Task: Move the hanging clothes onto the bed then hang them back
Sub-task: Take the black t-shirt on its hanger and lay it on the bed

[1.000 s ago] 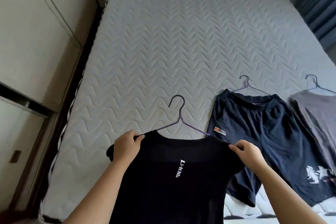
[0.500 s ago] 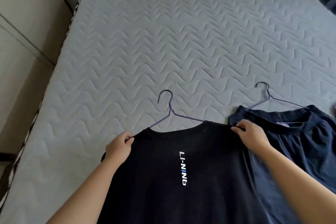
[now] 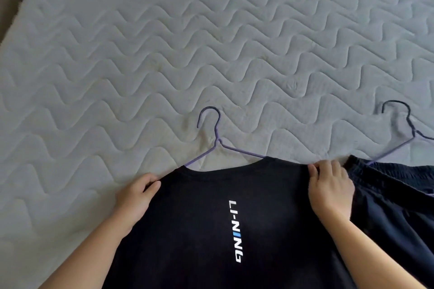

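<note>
Stretching across most of the view, the bed (image 3: 164,42) shows a grey quilted mattress with wavy stitching. At lower left the left hand (image 3: 138,192) grips one shoulder of a black T-shirt (image 3: 199,218), its fingers curled round the edge of the cloth. The T-shirt is spread over the near part of the bed, with white and blue lettering running down its middle. It sits on a purple wire hanger (image 3: 217,141) whose hook lies on the mattress beyond the collar. The right hand (image 3: 328,185) pinches the other shoulder, thumb and fingers bent over the fabric. Just beside that hand, meeting the T-shirt's right edge, lie dark navy shorts (image 3: 387,206) on a second hanger (image 3: 408,129), its hook near the right border.
</note>
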{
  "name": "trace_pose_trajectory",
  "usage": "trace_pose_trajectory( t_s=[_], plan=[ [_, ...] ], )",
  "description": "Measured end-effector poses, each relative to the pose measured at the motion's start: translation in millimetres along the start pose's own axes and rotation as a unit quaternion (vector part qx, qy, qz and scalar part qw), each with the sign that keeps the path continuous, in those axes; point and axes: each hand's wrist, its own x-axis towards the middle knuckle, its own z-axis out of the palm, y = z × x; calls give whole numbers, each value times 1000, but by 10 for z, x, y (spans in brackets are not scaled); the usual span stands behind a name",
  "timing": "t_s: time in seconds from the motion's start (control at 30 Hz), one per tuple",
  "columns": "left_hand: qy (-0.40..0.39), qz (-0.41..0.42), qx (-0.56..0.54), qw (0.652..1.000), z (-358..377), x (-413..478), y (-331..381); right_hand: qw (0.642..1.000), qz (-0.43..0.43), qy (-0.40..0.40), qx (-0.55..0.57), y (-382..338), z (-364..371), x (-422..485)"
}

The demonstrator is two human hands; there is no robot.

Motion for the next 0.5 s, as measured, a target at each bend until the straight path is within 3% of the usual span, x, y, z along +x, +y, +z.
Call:
trace_pose_trajectory(
  t_s=[0.27,0.43,0.5],
  plan=[
    [-24,-18,-23,999,-61,-7,76,1000,17,4,-3,-48,18,-3],
    [-40,-30,-20,999,-133,1,81,995,67,-56,38,-100,-2,3],
    [-53,-39,45,997,-126,-117,137,993,66,-91,45,-83,-145,-65]
  ],
)
